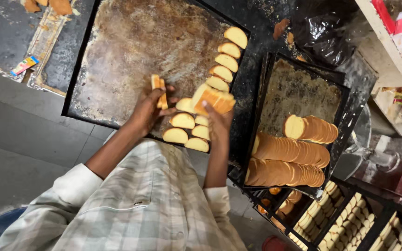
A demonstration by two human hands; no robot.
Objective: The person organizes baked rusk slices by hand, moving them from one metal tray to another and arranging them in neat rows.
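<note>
two hands mid-layout: left hand (pixel 147 108) pinches a couple of slices (pixel 159 88), right hand (pixel 217 122) clasps a fanned stack (pixel 215 100). big tray (pixel 131 51) under both; next slice likely wants bare metal beside laid rows (pixel 189 132).

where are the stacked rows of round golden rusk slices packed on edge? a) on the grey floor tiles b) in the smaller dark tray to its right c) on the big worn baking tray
b: the stacked rows of round golden rusk slices stand on edge in the smaller dark tray, while the big worn baking tray has only flat single slices.
</note>
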